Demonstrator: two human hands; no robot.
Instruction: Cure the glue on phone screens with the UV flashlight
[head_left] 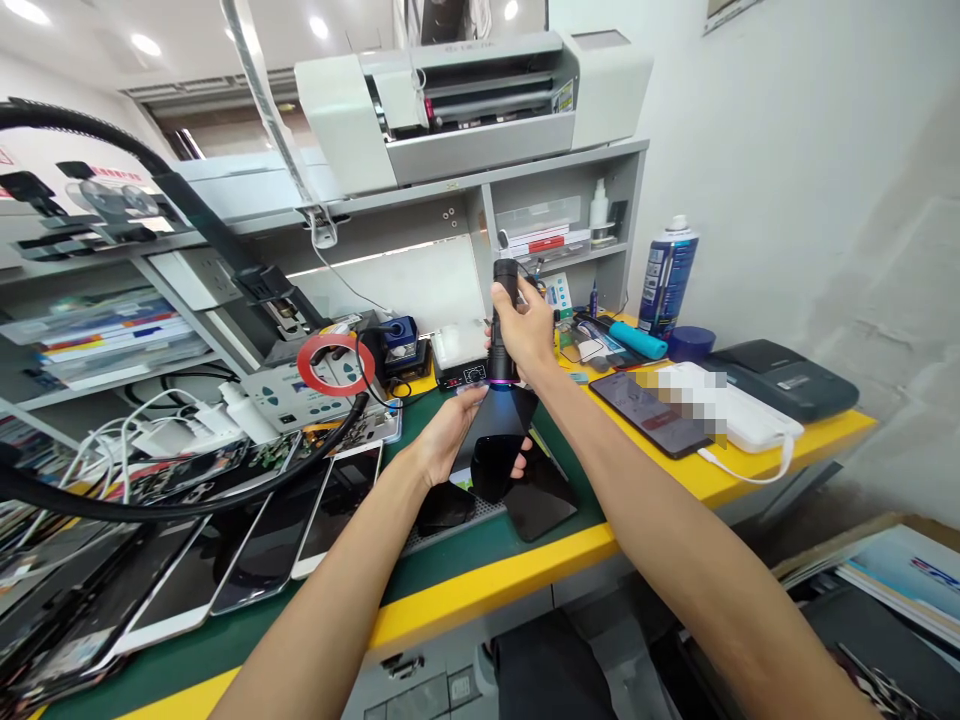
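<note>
My right hand point(529, 325) is wrapped round a black flashlight point(502, 355), which points down with a purple glow at its lower end. Just below that lens, my left hand point(444, 436) grips a dark, glossy phone screen point(487, 428), thumb on one side and fingertips at the other. The lamp lights the panel's upper part faintly blue. Under the held screen, a dark phone-sized panel point(446, 507) and another dark flat panel point(541, 505) lie on the green mat.
Several tablets and phones point(337, 505) line the left side, under a black bent hose point(150, 512). Red tape point(335, 364) hangs by a grey station. On the right are a phone point(652, 415), a white power bank point(731, 405) and a blue spray can point(667, 280).
</note>
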